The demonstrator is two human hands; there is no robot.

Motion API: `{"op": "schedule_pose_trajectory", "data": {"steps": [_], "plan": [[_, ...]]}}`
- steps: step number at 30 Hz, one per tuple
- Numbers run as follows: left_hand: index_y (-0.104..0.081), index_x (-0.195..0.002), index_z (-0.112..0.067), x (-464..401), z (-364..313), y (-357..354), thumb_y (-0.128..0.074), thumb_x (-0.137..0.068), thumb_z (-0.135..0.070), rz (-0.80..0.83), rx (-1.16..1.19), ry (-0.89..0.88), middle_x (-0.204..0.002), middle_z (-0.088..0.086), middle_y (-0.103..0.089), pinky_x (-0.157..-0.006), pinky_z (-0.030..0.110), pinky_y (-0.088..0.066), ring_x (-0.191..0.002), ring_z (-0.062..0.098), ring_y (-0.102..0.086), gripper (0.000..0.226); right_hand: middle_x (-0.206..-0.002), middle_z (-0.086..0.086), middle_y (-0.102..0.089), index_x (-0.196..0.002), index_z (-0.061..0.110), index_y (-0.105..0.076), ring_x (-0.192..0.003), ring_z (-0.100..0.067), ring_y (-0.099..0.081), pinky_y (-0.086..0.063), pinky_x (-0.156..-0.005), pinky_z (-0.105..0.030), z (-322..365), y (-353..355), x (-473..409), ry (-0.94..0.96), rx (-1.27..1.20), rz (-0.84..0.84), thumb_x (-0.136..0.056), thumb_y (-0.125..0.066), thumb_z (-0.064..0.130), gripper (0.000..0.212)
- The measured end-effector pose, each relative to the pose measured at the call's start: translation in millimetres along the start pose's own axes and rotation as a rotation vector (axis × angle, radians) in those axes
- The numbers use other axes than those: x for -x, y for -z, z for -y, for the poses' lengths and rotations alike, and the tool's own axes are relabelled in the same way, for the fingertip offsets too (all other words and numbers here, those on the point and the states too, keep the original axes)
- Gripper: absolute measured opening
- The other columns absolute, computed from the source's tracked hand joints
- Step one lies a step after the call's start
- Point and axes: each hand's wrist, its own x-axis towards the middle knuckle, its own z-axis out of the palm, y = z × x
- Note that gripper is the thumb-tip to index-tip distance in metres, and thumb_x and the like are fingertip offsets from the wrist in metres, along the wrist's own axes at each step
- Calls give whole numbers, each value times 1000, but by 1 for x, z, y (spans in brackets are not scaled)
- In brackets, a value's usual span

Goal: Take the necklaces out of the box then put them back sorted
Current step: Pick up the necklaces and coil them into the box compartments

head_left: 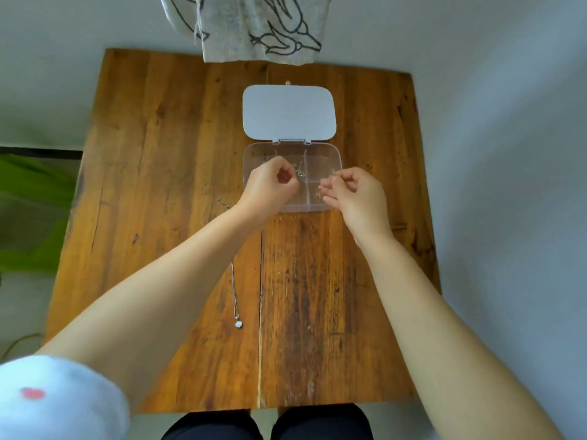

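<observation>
A clear plastic box (330, 160) with inner dividers sits open on the wooden table, its white lid (288, 112) laid flat behind it. My left hand (270, 188) and my right hand (355, 193) hover over the box's front half, each pinching a thin silver chain (300, 173) that hangs between them over the compartments. A second necklace (234, 290) with a small pale pendant lies stretched out on the table left of centre, partly hidden under my left forearm.
The wooden table (165, 147) has a seam down its middle. A patterned cloth (257, 27) hangs over its far edge. Green leaves (28, 198) sit left of the table. My knees are under the near edge.
</observation>
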Motion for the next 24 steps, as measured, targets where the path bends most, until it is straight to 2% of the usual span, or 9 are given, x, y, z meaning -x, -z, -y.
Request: {"op": "schedule_pose_trajectory", "data": {"steps": [3, 7, 10, 14, 18, 22, 24], "plan": [[-60, -92, -7, -9, 3, -3, -53, -85, -9, -21, -70, -2, -85, 6, -63, -72, 32, -50, -79, 23, -60, 10, -98, -6, -70, -90, 18, -59, -90, -18, -69, -58, -85, -36, -1, -23, -18, -19, 131, 39, -95, -52, 14, 10], [-62, -92, -4, -12, 12, -2, -52, -86, -4, 32, -212, -61, -86, 7, -63, -74, 33, -50, -80, 23, -59, 12, -100, -6, -70, -100, 12, -65, -93, -19, -67, -57, -86, -38, -14, -34, -32, -43, 315, 84, -95, -52, 15, 14], [-64, -95, -4, -11, 16, 2, -50, -87, -4, 85, -249, -118, -88, 8, -66, -70, 28, -48, -78, 21, -59, 16, -100, -5, -70, -101, 12, -65, -94, -17, -68, -57, -87, -36, -18, -30, -30, -41, 318, 84, -94, -52, 14, 14], [-63, -100, -7, -5, 25, 28, -50, -89, -4, 19, -179, -129, -88, 0, -61, -69, 21, -43, -76, 14, -56, 18, -95, -1, -69, -95, 17, -62, -92, -14, -68, -57, -85, -34, -20, -19, -8, -47, 206, 64, -94, -53, 14, 9], [-63, -98, -9, 6, 60, 66, -48, -87, -4, -79, -221, -20, -89, 3, -63, -72, 27, -43, -79, 17, -55, 20, -90, 0, -67, -97, 11, -62, -81, -9, -68, -58, -73, -21, -31, -26, 38, -123, 204, 191, -95, -50, 10, 12], [-58, -109, -9, 15, 98, 78, -47, -88, -7, 45, -439, -10, -100, 10, -61, -76, 34, -46, -88, 24, -55, 25, -88, 0, -67, -96, 16, -63, -75, -10, -65, -58, -68, -25, -61, -59, 95, -253, 365, 354, -95, -50, 14, 13], [-54, -116, -10, 16, 105, 76, -49, -89, -13, 79, -513, -47, -102, 12, -56, -76, 40, -49, -93, 29, -54, 28, -87, 1, -65, -104, 15, -63, -68, -7, -60, -52, -59, -18, -73, -75, 120, -270, 460, 390, -95, -51, 16, 15]]}}
